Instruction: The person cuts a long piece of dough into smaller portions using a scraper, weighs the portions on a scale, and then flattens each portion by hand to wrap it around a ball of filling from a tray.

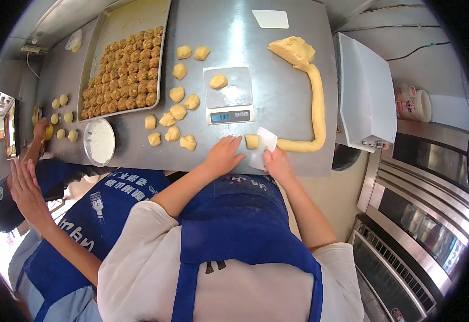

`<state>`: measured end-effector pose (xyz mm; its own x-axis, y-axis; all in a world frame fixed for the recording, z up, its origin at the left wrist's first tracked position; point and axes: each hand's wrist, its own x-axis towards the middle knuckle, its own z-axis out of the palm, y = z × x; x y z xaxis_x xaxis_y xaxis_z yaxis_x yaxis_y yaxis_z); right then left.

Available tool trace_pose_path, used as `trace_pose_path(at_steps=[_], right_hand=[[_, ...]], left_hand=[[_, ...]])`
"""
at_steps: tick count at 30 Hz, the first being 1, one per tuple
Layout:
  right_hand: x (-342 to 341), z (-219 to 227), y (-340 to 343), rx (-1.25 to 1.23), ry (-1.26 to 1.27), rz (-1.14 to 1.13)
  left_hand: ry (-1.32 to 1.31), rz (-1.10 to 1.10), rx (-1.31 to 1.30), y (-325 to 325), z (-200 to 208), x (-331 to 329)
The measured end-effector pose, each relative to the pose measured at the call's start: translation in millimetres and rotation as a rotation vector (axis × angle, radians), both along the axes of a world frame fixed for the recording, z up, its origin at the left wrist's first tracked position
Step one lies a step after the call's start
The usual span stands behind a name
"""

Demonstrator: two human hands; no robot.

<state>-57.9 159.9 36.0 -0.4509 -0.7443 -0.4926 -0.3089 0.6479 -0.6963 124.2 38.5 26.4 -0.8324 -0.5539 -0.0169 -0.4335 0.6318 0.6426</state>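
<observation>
My right hand grips a white dough scraper, its blade standing at the near end of a long yellow dough rope. Just left of the blade lies a short cut piece of dough. My left hand rests on the steel table beside that piece, fingers stretched out and holding nothing. The rope bends up the right side to a larger dough lump. Ahead of my hands, a digital scale carries one dough piece. Several loose dough pieces are scattered left of the scale.
At the left stand a metal tray with rows of brown filling balls and a bowl of white powder. Co-workers' hands are farther left, near small dough balls. A white flat piece lies at the far edge.
</observation>
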Motion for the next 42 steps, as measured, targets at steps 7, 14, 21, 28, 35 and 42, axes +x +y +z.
trace_pose_path(at_steps=[7,14,21,28,35,42], right_hand=[[30,13,4,-0.178,-0.131,0.05],[9,-8,123,-0.09,-0.279,-0.642],[36,-47,63,-0.242,-0.496,-1.02],[-5,-16,78,-0.14,-0.446,-0.746],[-4,5,109,-0.116,0.173,-0.31],[5,54,34,-0.023,0.315,0.068]], left_hand=[[-0.02,0.405,0.783,-15,-12,8],[0.458,0.508,1.891,-29,-8,21],[-0.069,0.061,0.611,-38,19,-45],[-0.075,-0.278,-0.248,-53,20,-21],[0.194,0.34,-0.528,-121,44,-59],[-0.063,0.03,-0.16,-102,38,-59]])
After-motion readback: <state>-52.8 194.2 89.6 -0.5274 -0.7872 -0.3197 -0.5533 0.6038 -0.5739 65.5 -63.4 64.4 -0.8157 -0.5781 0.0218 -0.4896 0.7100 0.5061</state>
